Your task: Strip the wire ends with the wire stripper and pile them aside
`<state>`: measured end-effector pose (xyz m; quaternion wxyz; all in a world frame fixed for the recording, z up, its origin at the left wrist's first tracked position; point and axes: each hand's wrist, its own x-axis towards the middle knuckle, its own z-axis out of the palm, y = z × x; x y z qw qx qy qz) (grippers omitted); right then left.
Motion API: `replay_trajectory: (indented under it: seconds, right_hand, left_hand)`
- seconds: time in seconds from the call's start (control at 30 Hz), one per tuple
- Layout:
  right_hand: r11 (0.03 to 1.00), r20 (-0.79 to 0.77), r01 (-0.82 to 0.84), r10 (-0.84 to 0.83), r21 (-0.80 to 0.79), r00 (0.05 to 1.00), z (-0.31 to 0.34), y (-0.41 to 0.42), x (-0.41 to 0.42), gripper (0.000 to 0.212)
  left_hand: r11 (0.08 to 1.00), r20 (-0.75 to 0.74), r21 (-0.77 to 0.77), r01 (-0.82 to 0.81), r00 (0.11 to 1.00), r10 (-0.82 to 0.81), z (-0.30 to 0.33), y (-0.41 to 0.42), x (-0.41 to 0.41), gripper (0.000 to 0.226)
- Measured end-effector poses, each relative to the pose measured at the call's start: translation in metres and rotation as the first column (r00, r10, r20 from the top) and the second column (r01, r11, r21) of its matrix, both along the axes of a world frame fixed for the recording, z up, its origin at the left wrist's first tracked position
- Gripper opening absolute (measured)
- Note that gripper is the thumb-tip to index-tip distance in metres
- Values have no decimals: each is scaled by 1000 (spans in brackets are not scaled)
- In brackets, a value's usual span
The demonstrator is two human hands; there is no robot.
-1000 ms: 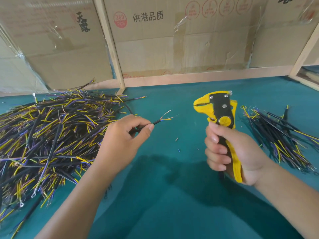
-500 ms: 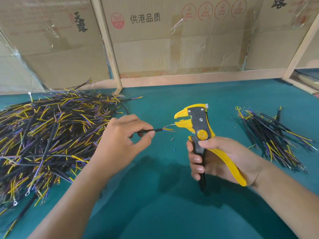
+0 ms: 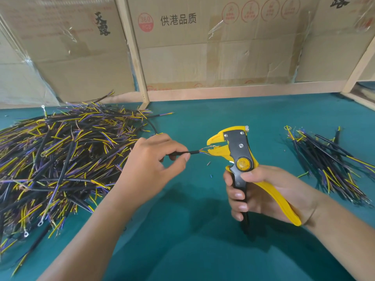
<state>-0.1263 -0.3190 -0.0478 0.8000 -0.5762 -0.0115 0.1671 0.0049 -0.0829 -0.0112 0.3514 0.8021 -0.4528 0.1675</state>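
- The left hand [image 3: 150, 167], in the centre of the frame, pinches a thin black-sheathed wire [image 3: 183, 153] between thumb and forefinger, the grip narrow and closed on the sheath.
- The wire points toward the right of the frame; its frayed end of yellow, purple and bare strands sits in the open mouth of the tool.
- The right hand [image 3: 269, 191], lower right of centre, is wrapped around the handles of a yellow and black wire stripper [image 3: 237, 153], fingers curled over the black handle and the yellow handle lying across the palm.
- The stripper stands roughly upright with its beak-shaped yellow head aimed to the left of the frame; the handles are spread apart, not squeezed together.
- A large loose heap of black wires with yellow and purple ends [image 3: 56, 159] fills the left side of the frame, lying on the teal table surface [image 3: 203, 250].
- A smaller pile of similar wires [image 3: 328, 165] lies at the right edge, well apart from the big heap.
- A few tiny insulation scraps [image 3: 208, 163] lie on the table between the two hands.
- Cardboard boxes with printed characters [image 3: 213, 43] stand behind a wooden frame [image 3: 134, 51] across the top of the frame.
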Motion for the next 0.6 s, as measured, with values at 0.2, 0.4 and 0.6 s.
replay_trajectory:
  seconds: [0.2,0.4,0.6]
  right_hand:
    - [999,12,18,-18,-31,1000,0,2,-2,32]
    - [997,0,43,-43,-65,999,0,5,-2,32]
    - [998,-25,-17,19,56,1000,7,9,1,31]
  left_hand:
    - [1000,-25,4,-6,1000,6,0,-2,-2,14]
    - [1000,1,10,-1,1000,1,-1,-2,-3,14]
    - [1000,15,14,9,1000,-9,0,-2,-2,13]
